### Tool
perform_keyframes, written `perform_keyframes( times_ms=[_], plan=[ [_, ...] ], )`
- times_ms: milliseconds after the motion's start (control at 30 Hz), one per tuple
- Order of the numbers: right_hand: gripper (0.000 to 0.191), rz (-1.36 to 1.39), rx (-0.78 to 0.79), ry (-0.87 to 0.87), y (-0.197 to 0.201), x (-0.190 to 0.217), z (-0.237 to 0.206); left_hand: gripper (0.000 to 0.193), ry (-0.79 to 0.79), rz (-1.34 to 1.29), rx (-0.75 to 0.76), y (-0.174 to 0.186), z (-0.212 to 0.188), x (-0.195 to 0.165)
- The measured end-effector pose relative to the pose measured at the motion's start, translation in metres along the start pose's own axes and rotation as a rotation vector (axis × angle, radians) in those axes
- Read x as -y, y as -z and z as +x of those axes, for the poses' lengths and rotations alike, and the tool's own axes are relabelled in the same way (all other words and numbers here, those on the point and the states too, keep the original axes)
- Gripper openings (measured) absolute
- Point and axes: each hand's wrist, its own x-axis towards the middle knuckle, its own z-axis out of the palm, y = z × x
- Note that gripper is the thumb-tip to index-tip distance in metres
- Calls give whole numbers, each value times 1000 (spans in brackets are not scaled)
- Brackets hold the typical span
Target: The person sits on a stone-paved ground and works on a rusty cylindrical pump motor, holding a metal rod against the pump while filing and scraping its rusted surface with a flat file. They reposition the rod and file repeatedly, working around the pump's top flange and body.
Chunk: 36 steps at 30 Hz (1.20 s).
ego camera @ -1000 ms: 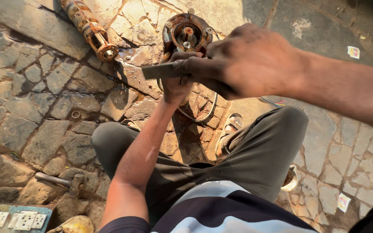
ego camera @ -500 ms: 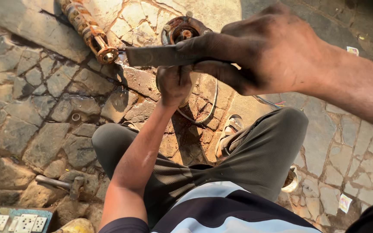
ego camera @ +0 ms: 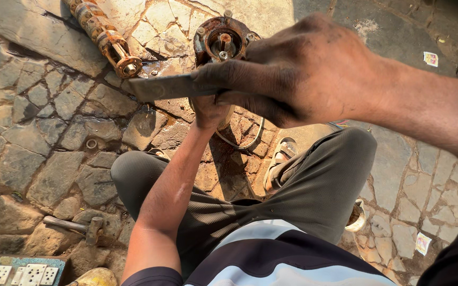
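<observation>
Fingers of our right hand [ego camera: 314, 74] are curled tight around the butt of a flat grey metal bar [ego camera: 168, 86], which sticks out level to the left and hangs raised above the rusty round motor housing [ego camera: 223, 42] on the stone paving [ego camera: 54, 137]. Over the last second we have lifted this bar: it sat lower and close against the housing, and now it is higher and nearer the camera, its free end pointing toward the corroded shaft [ego camera: 104, 34] that lies to the left of the housing. We judge this to be the top of a swing, with a blow or a pry on the housing to follow, though the pictures alone cannot settle which.

Our left hand [ego camera: 210, 111] reaches out below the bar and rests against the near side of the housing; whether its fingers are closed on anything we cannot tell, since the bar and right hand cover them. It has stayed in that spot while the right hand rose, so it looks to be steadying the housing.

Nearer to us than the housing, a sandal [ego camera: 281, 159] shows beside our grey-trousered knee. Far to the lower left of the housing lie a hammer [ego camera: 78, 226] and a blue switch plate [ego camera: 25, 273].
</observation>
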Motion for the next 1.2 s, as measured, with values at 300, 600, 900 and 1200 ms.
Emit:
perform_keyframes(
  times_ms=[300,600,900,1200],
  plan=[
    [36,85,37,-20,-9,-4,4,32,-67,-121,92,-2,1,7],
    [40,34,74,-37,-17,-1,-2,36,-49,-467,153,-7,3,17],
    [32,60,-100,-9,-10,-10,-10,37,124,249,24,-2,6,5],
    [58,-203,163,-72,-12,3,0,51,-21,-207,128,0,19,-24]
  ],
)
